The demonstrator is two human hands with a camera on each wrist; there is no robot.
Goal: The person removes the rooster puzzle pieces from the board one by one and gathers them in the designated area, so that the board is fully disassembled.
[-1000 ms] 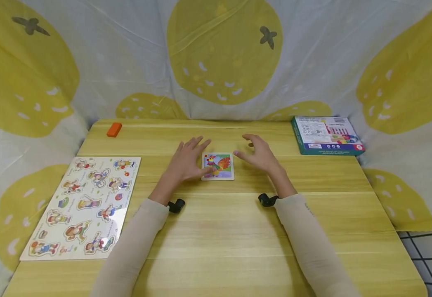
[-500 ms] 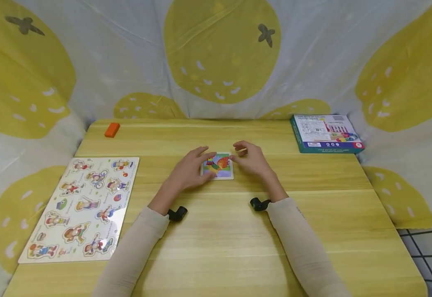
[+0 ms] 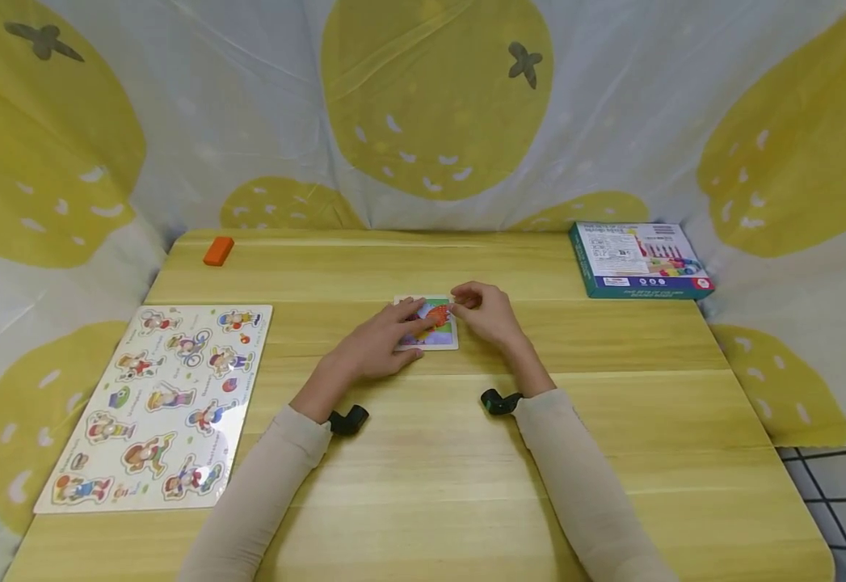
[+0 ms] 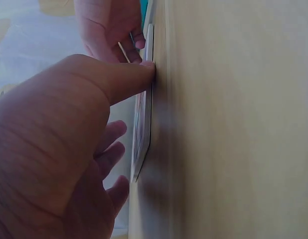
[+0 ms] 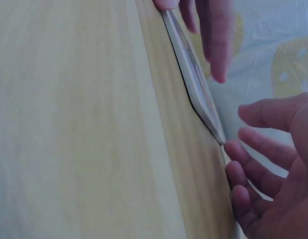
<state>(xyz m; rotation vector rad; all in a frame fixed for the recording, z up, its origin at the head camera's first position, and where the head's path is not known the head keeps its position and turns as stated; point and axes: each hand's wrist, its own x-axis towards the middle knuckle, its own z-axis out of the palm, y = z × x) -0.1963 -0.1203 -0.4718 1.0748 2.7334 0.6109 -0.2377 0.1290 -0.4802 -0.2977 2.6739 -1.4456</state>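
A small square picture puzzle (image 3: 433, 336) with a rooster on it lies flat at mid-table. My left hand (image 3: 375, 339) reaches over its left part, covering some of the picture. Its thumb touches the puzzle's near edge (image 4: 148, 107) in the left wrist view, while its other fingers extend above the picture, fairly straight. At the right edge is my right hand (image 3: 491, 318), fingers loosely bent. The right wrist view shows that hand's thumb (image 5: 266, 112) apart from the puzzle and a fingertip close to the corner; whether it touches is unclear.
To the left lies a large peg puzzle board (image 3: 164, 408) with cartoon figures. An orange block (image 3: 219, 251) sits at the back left, a flat toy box (image 3: 641, 260) at the back right. A lemon-print curtain (image 3: 437, 97) hangs behind the wooden table (image 3: 423, 469).
Both hands have closed in on the rooster puzzle. My left fingers now stretch farther over the picture, and my right hand has moved left to its edge. The puzzle stays in place.
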